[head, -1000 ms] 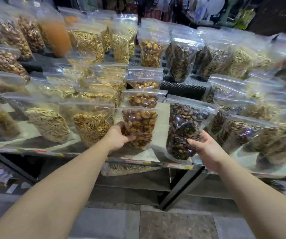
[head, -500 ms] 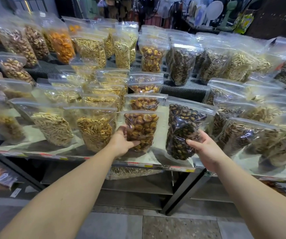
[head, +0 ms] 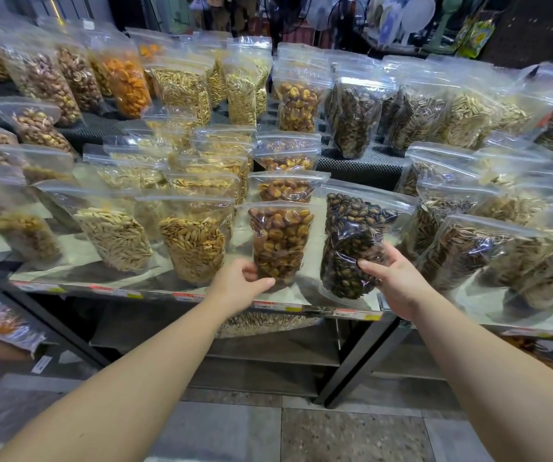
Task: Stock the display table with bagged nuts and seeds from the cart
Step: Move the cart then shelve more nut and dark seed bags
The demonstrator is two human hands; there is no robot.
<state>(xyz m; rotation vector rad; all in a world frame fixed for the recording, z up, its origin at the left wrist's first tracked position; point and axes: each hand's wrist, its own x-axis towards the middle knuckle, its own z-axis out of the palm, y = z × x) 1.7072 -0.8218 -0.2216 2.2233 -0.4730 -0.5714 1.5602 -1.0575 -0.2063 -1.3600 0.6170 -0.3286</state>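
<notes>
Fingers of the left hand (head: 240, 288) pinch the lower edge of a bag of brown nuts (head: 280, 243); the right hand (head: 391, 281) clasps the dark seed bag (head: 351, 248) at its side. Both bags stand at the front edge of the display table (head: 201, 296), just beside each other. Best approach, I judge: seat each base flat, face forward, release gently so neighbours don't topple. Glossy tabletop, dark frame beneath. Tiled floor; fans in the background.
</notes>
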